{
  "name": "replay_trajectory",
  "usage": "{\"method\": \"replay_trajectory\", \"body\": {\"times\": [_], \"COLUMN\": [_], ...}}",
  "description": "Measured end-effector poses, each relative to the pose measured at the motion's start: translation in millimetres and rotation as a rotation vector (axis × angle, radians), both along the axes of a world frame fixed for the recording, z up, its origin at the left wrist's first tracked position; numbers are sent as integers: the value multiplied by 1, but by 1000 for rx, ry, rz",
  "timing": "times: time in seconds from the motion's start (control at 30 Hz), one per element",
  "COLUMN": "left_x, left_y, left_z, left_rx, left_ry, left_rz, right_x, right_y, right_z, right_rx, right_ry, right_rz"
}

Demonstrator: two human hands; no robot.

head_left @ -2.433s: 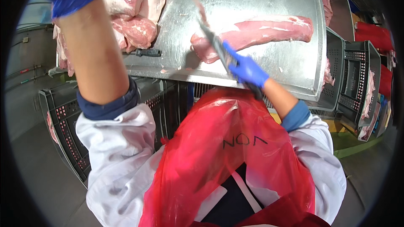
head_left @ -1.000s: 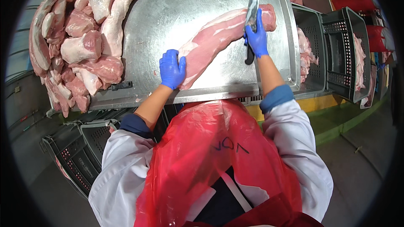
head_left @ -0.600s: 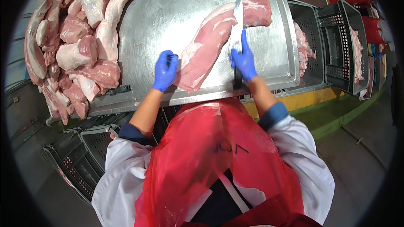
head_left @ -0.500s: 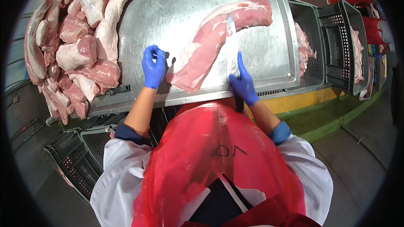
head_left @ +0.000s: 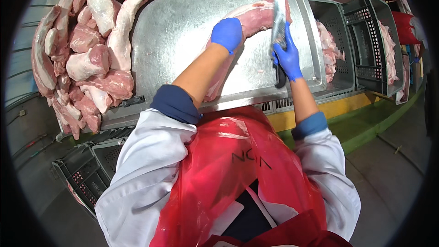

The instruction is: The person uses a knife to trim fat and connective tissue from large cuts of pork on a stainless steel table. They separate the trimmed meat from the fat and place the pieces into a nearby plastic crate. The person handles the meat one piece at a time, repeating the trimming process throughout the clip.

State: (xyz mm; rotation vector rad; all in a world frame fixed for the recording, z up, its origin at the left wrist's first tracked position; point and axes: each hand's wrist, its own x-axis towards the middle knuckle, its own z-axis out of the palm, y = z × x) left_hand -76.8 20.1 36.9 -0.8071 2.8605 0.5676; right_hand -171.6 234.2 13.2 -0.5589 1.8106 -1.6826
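Dark letters, drawn by hand, run across the single red apron just before the tray, and folds in the plastic break some of them up; pale lettering on a crate below the tray's left side is too small to read. One long loin lies on the tray, slanting from the middle of the tray's near edge toward its far right part. Two blue-gloved hands are at work above the tray. The left hand rests on the loin over the tray's middle, balled up with its knuckles on top; its fingertips are hidden, so I cannot tell whether they have hold of the meat. The right hand, over the tray's right part, is wrapped around the handle of one knife, thumb along it, the blade pointing to the tray's far edge. The blade overlaps the loin's right end in view; whether the two touch cannot be told. One small scrap lies on the tray's near right part. A heap of more than ten pieces covers the tray's left side, too piled up to count exactly, and one black handle pokes out beside it at the tray's near edge. Right of the tray stand two dark crates, both with meat inside.
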Motion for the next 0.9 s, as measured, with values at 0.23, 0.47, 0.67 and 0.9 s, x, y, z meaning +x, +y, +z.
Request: {"method": "replay_trajectory", "body": {"times": [0.23,0.47,0.67,0.9], "left_x": [-14,-30,-28,-7], "left_y": [-34,-70,-72,-76], "left_z": [28,53,72,103], "left_rx": [-136,-199,-150,-65], "left_ry": [-92,-144,-122,-32], "left_rz": [-311,-494,-476,-430], "right_x": [-18,36,36,56], "right_y": [-87,-17,-35,-51], "right_z": [-28,-3,8,19], "right_rx": [201,346,382,376], "right_ry": [371,-30,-39,-133], "right_rz": [279,445,489,547]}}
